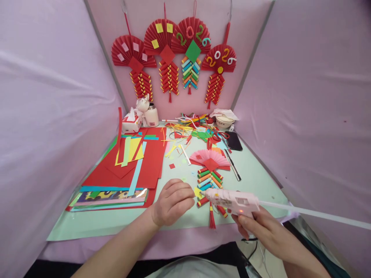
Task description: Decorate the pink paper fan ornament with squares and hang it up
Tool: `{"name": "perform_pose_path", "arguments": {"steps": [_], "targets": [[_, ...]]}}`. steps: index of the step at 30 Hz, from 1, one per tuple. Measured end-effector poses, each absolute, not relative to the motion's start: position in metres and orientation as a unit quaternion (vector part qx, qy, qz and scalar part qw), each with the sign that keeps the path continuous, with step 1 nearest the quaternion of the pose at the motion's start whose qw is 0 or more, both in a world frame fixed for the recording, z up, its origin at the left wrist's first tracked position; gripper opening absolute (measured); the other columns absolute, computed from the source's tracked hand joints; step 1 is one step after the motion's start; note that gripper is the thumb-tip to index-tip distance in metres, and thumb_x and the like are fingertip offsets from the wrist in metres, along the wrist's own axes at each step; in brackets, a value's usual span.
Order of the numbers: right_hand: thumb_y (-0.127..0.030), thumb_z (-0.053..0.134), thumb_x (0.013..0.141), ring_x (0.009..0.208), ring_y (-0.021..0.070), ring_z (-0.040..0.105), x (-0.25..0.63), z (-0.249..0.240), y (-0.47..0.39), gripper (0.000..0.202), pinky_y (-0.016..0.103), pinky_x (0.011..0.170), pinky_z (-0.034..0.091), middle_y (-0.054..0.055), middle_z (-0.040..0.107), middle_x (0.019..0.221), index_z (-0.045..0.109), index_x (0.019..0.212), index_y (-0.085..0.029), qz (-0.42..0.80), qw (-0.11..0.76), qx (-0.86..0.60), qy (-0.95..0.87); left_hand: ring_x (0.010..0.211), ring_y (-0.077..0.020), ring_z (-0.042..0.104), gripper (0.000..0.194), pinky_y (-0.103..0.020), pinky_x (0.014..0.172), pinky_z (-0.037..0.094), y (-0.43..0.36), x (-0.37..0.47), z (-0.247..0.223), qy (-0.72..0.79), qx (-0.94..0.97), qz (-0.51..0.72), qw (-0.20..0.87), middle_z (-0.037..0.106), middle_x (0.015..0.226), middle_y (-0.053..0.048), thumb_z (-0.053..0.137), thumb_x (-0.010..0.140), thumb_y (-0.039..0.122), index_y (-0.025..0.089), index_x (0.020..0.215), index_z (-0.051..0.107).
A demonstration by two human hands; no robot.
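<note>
My right hand (261,227) is wrapped round the handle of a pale pink glue gun (232,200), whose small light glows orange. A long white glue stick (313,214) sticks out of its back. My left hand (175,202) is closed, pinching a small yellow paper piece (198,193) right at the gun's nozzle. Whether the nozzle touches the paper, I cannot tell. Under the gun lies a paper decoration: a pink fan (210,156) with a red square, rolled paper tubes (205,181) in several colours and a red tassel (212,220). The gun hides part of the tubes.
Red paper sheets (150,162) and coloured strips cover the table's left side. Scissors (220,136), a pen (233,166), a white marker (185,154) and a black phone (234,141) lie around. At the back stand a tissue box (131,124), a bottle (151,116) and a bowl (224,122). Finished fans (191,34) hang behind.
</note>
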State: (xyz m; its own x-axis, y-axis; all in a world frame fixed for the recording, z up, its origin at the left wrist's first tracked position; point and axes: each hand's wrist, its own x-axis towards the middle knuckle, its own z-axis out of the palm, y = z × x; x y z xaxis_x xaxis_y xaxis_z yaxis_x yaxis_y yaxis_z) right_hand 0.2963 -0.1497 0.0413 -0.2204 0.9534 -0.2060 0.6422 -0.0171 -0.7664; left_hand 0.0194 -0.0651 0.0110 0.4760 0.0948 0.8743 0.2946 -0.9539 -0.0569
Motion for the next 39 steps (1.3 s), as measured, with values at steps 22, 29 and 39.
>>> {"name": "perform_pose_path", "arguments": {"steps": [22,29,39], "targets": [[-0.06,0.039,0.089,0.08,0.02,0.056,0.294,0.042,-0.146,0.053,0.031,0.077,0.046,0.005,0.062,0.08,0.06,0.061,-0.02,0.396,0.173,-0.592,-0.68,0.085,-0.0158,0.065,0.014,-0.034,0.078,0.049,-0.064,0.018,0.011,-0.128,-0.848,-0.504,0.104,0.071,0.084,-0.004,0.047,0.087,0.009,0.02,0.086,0.056],[-0.058,0.04,0.09,0.077,0.0189,0.055,0.295,0.046,-0.143,0.049,0.029,0.076,0.045,0.003,0.06,0.077,0.06,0.064,-0.021,0.384,0.155,-0.587,-0.696,0.084,-0.0159,0.064,0.015,-0.033,0.077,0.049,-0.064,0.017,0.012,-0.126,-0.848,-0.502,0.11,0.07,0.084,-0.004,0.047,0.086,0.008,0.02,0.087,0.056],[-0.049,0.049,0.089,0.061,0.016,0.05,0.294,0.052,-0.137,0.038,0.026,0.06,0.043,0.001,0.056,0.064,0.056,0.062,-0.022,0.349,0.214,-0.595,-0.692,0.084,-0.0156,0.065,0.015,-0.033,0.077,0.049,-0.065,0.014,0.013,-0.144,-0.835,-0.52,0.113,0.071,0.084,-0.004,0.047,0.086,0.008,0.021,0.089,0.055]]}}
